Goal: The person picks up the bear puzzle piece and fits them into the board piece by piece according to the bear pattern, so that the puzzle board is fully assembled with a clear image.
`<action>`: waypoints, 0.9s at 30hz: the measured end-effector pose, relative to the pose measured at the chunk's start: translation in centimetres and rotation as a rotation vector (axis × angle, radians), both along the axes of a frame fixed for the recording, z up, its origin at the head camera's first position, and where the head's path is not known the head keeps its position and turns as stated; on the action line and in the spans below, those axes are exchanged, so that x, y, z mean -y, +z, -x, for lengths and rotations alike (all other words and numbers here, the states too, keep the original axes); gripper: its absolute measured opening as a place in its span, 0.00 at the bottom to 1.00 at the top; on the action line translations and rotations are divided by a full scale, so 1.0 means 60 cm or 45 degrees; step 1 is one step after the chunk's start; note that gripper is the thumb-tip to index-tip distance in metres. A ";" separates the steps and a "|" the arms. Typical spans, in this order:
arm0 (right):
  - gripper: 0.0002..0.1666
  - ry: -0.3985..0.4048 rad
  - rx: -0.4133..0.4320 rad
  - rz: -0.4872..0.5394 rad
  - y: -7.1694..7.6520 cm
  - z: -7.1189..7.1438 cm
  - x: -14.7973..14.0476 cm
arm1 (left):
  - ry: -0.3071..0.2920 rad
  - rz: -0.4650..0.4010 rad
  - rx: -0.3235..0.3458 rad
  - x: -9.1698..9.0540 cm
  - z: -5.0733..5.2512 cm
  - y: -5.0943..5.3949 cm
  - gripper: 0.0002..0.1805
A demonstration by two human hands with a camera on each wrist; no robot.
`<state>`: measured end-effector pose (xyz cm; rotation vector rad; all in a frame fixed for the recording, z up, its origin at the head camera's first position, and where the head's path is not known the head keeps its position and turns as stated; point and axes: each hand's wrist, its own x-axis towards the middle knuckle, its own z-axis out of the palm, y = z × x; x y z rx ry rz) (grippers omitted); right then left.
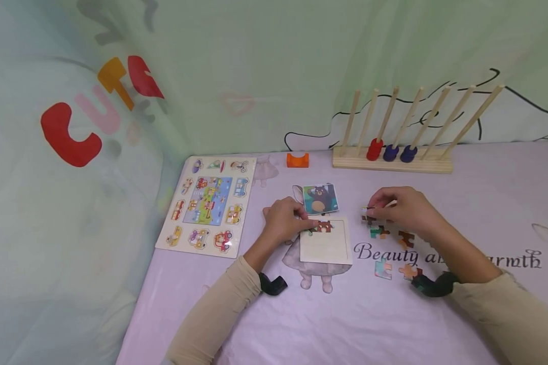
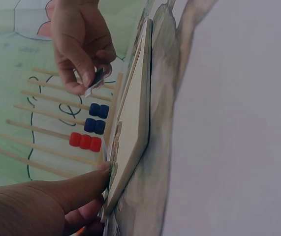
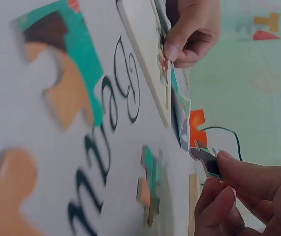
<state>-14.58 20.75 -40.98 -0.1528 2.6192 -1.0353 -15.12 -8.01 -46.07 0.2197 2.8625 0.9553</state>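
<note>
A square wooden tray (image 1: 324,249) lies on the cloth, with joined bear puzzle pieces (image 1: 323,227) along its upper edge. My left hand (image 1: 285,221) is at the tray's upper left corner, its thumb on the edge and the pieces there, fingers curled round it. My right hand (image 1: 404,209) pinches one puzzle piece (image 3: 208,160) between thumb and fingers, raised above the cloth to the right of the tray. Several loose pieces, one a teal and orange piece (image 3: 150,184), lie below that hand. A bear picture card (image 1: 320,198) touches or nearly touches the tray's upper edge.
At the left lies a vehicle puzzle board (image 1: 208,207). An orange block (image 1: 298,160) sits at the back. Behind my right hand stands a wooden rack (image 1: 392,161) with upright rods and red and blue beads. A curtain (image 1: 265,76) hangs behind the table.
</note>
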 end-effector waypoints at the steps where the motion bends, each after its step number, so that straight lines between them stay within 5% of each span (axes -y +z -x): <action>1: 0.12 0.007 0.001 0.007 0.001 0.002 0.006 | 0.003 -0.003 0.002 0.000 0.000 0.000 0.19; 27: 0.10 0.090 0.071 0.088 -0.018 0.009 0.094 | 0.008 -0.029 -0.014 0.000 -0.001 -0.002 0.18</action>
